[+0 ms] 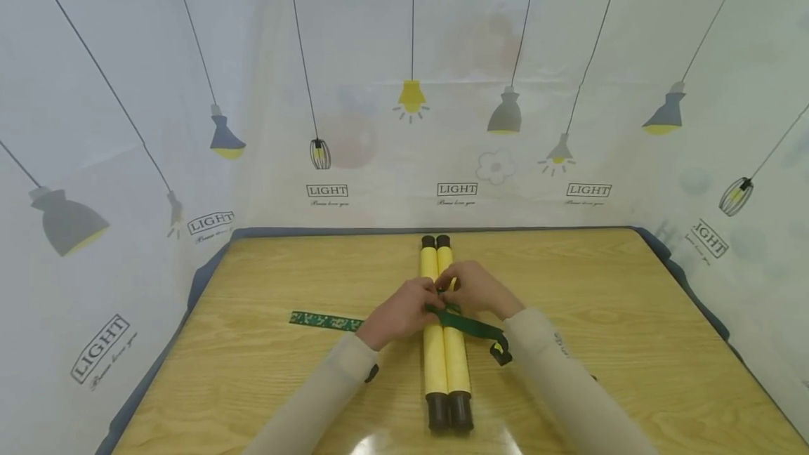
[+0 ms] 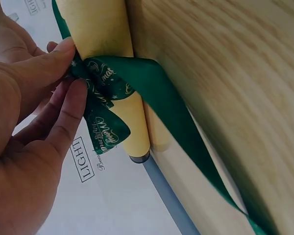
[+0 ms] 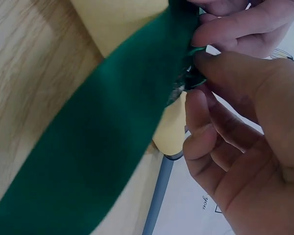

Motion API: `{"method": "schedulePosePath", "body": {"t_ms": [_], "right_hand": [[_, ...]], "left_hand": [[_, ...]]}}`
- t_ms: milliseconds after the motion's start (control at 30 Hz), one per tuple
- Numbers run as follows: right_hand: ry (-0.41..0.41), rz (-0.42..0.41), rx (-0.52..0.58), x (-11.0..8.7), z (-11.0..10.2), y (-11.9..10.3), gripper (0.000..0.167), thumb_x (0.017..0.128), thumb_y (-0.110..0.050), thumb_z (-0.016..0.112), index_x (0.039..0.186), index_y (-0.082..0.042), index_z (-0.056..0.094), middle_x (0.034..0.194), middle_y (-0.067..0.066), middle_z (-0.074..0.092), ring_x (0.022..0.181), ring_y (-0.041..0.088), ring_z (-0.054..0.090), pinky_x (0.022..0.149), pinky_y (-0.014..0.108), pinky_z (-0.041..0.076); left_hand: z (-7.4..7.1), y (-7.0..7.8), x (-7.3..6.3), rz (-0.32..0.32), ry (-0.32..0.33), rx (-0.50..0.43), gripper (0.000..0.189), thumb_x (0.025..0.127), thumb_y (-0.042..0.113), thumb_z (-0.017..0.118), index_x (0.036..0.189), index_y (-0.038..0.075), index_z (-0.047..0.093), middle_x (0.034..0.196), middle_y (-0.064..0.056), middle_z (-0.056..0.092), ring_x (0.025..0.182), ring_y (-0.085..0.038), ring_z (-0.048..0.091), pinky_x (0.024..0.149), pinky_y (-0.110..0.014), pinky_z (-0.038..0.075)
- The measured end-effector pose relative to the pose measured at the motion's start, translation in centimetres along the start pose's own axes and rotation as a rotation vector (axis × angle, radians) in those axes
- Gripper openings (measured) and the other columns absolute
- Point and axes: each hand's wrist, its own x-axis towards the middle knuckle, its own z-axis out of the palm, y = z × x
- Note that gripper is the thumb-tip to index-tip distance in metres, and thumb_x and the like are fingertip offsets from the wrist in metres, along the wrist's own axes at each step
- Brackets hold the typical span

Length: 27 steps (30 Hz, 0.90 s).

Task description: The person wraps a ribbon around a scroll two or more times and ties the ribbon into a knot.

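Note:
Two yellow tubes with dark end caps (image 1: 435,364) lie side by side on the wooden table, pointing away from me. Around their middle runs a green ribbon (image 1: 470,326) with gold lettering on its printed face, knotted with a loop that shows in the left wrist view. My left hand (image 1: 404,311) pinches the ribbon at the knot between thumb and fingers (image 2: 71,115). Right beside it, my right hand (image 1: 470,286) pinches a gathered part of the ribbon (image 3: 193,73) with thumb and forefinger. The hands partly hide the knot.
One printed ribbon tail (image 1: 322,320) stretches left across the wooden table (image 1: 284,385); the other slants to the right, under the right forearm. A small dark object (image 1: 501,352) shows by the right wrist. White wall sheets (image 1: 392,160) printed with lamps surround the table.

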Motion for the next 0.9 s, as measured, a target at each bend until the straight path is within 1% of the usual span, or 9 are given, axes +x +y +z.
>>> {"method": "schedulePosePath", "body": {"t_ms": [167, 300, 467, 567, 700, 900], "right_hand": [[0.011, 0.018, -0.016, -0.1, 0.2, 0.1, 0.007, 0.092, -0.009, 0.074, 0.096, -0.01, 0.079, 0.084, -0.001, 0.072, 0.074, 0.01, 0.06, 0.065, 0.026, 0.051], [0.03, 0.029, -0.017, -0.3, 0.4, 0.4, 0.007, 0.094, -0.011, 0.072, 0.09, -0.013, 0.078, 0.081, -0.003, 0.071, 0.072, 0.01, 0.059, 0.066, 0.026, 0.051], [0.037, 0.043, 0.036, -0.8, 0.4, 0.5, 0.009, 0.097, -0.014, 0.07, 0.09, -0.014, 0.075, 0.084, -0.002, 0.071, 0.072, 0.01, 0.06, 0.066, 0.028, 0.052], [0.048, 0.039, 0.071, -1.0, 0.4, 0.6, 0.009, 0.098, -0.013, 0.068, 0.092, -0.013, 0.075, 0.087, -0.001, 0.072, 0.075, 0.009, 0.061, 0.069, 0.028, 0.053], [0.061, 0.06, 0.116, -1.4, 0.3, 0.7, 0.009, 0.1, -0.015, 0.067, 0.095, -0.013, 0.074, 0.092, -0.001, 0.073, 0.082, 0.01, 0.063, 0.076, 0.031, 0.054], [0.053, 0.122, 0.191, -2.3, 0.3, 0.6, 0.013, 0.102, -0.022, 0.064, 0.101, -0.014, 0.074, 0.102, 0.001, 0.074, 0.096, 0.016, 0.065, 0.091, 0.042, 0.054]], "left_hand": [[0.4, -0.1, 0.2, 0.031, -0.005, 0.054, 0.013, 0.093, 0.013, 0.076, 0.105, 0.008, 0.081, 0.103, -0.002, 0.067, 0.096, -0.012, 0.059, 0.085, -0.022, 0.052], [0.7, -0.1, 0.2, 0.031, 0.008, 0.061, 0.009, 0.096, 0.012, 0.073, 0.1, 0.01, 0.079, 0.101, -0.001, 0.067, 0.093, -0.012, 0.059, 0.082, -0.021, 0.051], [0.9, -0.1, 0.3, -0.013, 0.059, 0.035, 0.01, 0.099, 0.011, 0.069, 0.105, 0.008, 0.077, 0.101, -0.003, 0.073, 0.091, -0.013, 0.065, 0.08, -0.022, 0.054], [0.9, -0.1, 0.4, -0.049, 0.097, -0.017, 0.011, 0.099, 0.01, 0.068, 0.105, 0.007, 0.076, 0.101, -0.004, 0.076, 0.089, -0.012, 0.068, 0.078, -0.021, 0.056], [1.1, -0.1, 0.7, -0.107, 0.146, -0.075, 0.008, 0.098, 0.009, 0.068, 0.099, 0.008, 0.076, 0.095, -0.003, 0.076, 0.082, -0.008, 0.066, 0.073, -0.019, 0.054], [1.6, 0.3, 1.2, -0.206, 0.211, -0.119, 0.005, 0.095, 0.008, 0.07, 0.092, 0.008, 0.074, 0.088, -0.003, 0.075, 0.072, -0.005, 0.061, 0.063, -0.016, 0.051]]}}
